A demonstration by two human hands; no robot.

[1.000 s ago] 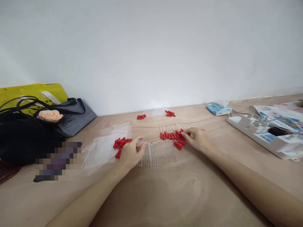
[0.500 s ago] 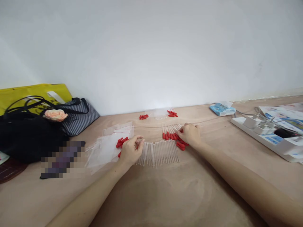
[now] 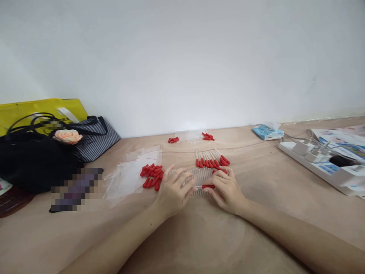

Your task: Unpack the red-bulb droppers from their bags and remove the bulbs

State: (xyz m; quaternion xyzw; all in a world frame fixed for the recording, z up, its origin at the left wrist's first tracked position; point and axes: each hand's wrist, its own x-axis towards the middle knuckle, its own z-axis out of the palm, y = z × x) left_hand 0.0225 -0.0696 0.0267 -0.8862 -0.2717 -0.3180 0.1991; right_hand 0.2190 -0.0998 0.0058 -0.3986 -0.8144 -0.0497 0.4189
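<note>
My left hand [image 3: 175, 192] pinches a clear, thin glass dropper tube [image 3: 199, 187] held level above a row of similar tubes [image 3: 205, 175]. At the tube's right end is a red rubber bulb [image 3: 208, 186], held by the fingers of my right hand [image 3: 229, 194]. Whether the bulb is fully seated cannot be made out. Another red bulb shows just behind my right fingers. Beyond the row lie several droppers with red bulbs [image 3: 209, 163], side by side. A pile of loose red bulbs [image 3: 151, 175] is to the left of my left hand.
Clear plastic zip bags [image 3: 125, 179] lie left of the bulbs. More bulbs [image 3: 173, 140] and bagged tubes are near the wall. Bags [image 3: 94, 140] stand at the left. A tissue pack [image 3: 268, 131] and a power strip [image 3: 319, 167] with plugs are at the right.
My right hand has come back toward me from the finished-looking droppers, now with a bulb. My left hand has moved right with a tube, uncovering the bulb pile; the two hands are closer together.
</note>
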